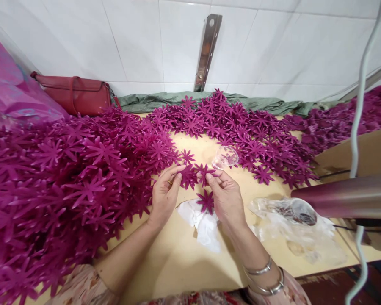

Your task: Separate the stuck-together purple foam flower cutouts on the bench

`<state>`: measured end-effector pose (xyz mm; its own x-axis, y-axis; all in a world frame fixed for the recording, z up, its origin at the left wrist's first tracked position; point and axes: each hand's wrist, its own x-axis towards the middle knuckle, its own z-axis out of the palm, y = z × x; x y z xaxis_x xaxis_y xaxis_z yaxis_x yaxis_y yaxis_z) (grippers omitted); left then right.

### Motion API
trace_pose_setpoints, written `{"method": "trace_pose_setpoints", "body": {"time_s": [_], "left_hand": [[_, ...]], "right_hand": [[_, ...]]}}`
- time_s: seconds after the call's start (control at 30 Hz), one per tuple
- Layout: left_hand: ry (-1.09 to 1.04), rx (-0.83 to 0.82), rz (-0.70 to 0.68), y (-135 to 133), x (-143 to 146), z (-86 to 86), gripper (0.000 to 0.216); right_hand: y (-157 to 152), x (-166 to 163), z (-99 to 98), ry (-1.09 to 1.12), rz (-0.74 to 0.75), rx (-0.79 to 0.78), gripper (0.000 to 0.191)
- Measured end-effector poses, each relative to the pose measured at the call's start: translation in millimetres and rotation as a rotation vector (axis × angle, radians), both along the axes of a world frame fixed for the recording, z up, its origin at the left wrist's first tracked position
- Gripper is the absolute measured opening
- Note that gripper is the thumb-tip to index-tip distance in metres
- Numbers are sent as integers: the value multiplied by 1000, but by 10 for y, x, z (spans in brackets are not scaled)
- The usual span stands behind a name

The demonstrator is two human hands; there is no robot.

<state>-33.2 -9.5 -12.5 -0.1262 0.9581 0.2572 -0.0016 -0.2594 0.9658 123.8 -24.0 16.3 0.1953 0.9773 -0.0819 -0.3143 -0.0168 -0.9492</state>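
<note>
In front of me, my left hand (167,188) pinches a magenta star-shaped petal piece (188,176) between thumb and fingertips. Close beside it, my right hand (227,195) grips a second petal piece (203,174) the same way. The two pieces are side by side; I cannot tell whether they touch. Another loose petal piece (205,201) lies just below, by the right hand and over the top of a crumpled white tissue (206,228). One more piece (187,156) rests above the left fingertips. A small clear plastic cup (225,157) stands beyond the right hand.
Large heaps of petal pieces (92,169) cover the table's left side and its back (216,120). Clear plastic bags (305,228) lie at right, near a cylindrical object (343,195) and a hanging white cable (357,123). A red handbag (76,94) sits by the tiled wall.
</note>
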Motion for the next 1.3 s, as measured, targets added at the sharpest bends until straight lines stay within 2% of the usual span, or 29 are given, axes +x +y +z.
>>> {"method": "trace_pose_setpoints", "body": {"time_s": [0.23, 0.37, 0.57, 0.67, 0.8, 0.93, 1.17, 1.3], "left_hand": [[-1, -40, -16, -24, -5, -5, 18], [77, -21, -34, -46, -6, 56, 21], [178, 72, -166, -79, -24, 167, 28], [198, 91, -178, -73, -15, 125, 28], [211, 108, -175, -52, 0, 32, 16], [198, 109, -195, -53, 6, 29, 13], [206, 120, -74, -43, -7, 63, 15], [153, 74, 94, -11, -25, 33, 16]], "right_hand": [[-45, -1, 36, -152, -6, -16, 29], [-54, -11, 25, -176, 51, -6, 31], [-83, -8, -12, -269, 56, 70, 29], [-88, -8, -14, -314, 93, 70, 28], [-78, -16, -8, -281, 116, 57, 35], [-72, -20, -11, -233, 137, 14, 38], [-61, -14, -10, -95, 243, -91, 42], [-24, -3, 22, 9, 137, -99, 42]]}}
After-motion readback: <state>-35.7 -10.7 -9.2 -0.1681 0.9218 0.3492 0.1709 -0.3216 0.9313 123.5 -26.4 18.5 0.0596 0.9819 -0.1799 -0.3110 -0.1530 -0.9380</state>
